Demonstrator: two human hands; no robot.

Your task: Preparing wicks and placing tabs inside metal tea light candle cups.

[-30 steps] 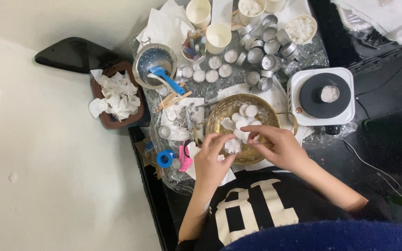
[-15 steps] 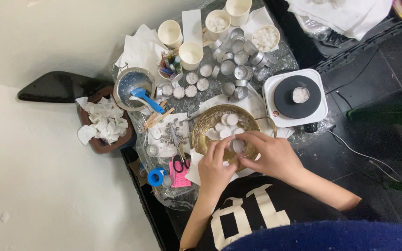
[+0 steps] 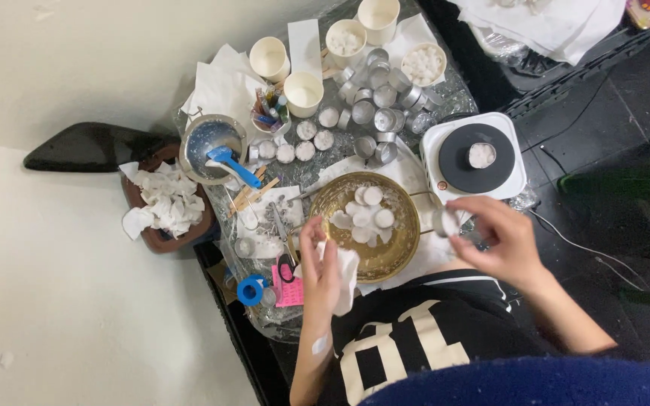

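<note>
So my hands have split up since a second ago, when both were bunched together over the gold bowl [image 3: 374, 225] on the surface [image 3: 445, 98]. Now my right hand [image 3: 502, 244] has swung out toward the hotplate [image 3: 475, 158] with a small metal cup [image 3: 445, 222] pinched in its grip, while my left hand [image 3: 323, 271] sits at the bowl's near rim with its grip closed around a white tissue [image 3: 346, 278]. Looks to me like that cup's been lifted clear of the white wax discs [image 3: 366, 218] left in the bowl, so it's out and the tissue's free for wiping.
</note>
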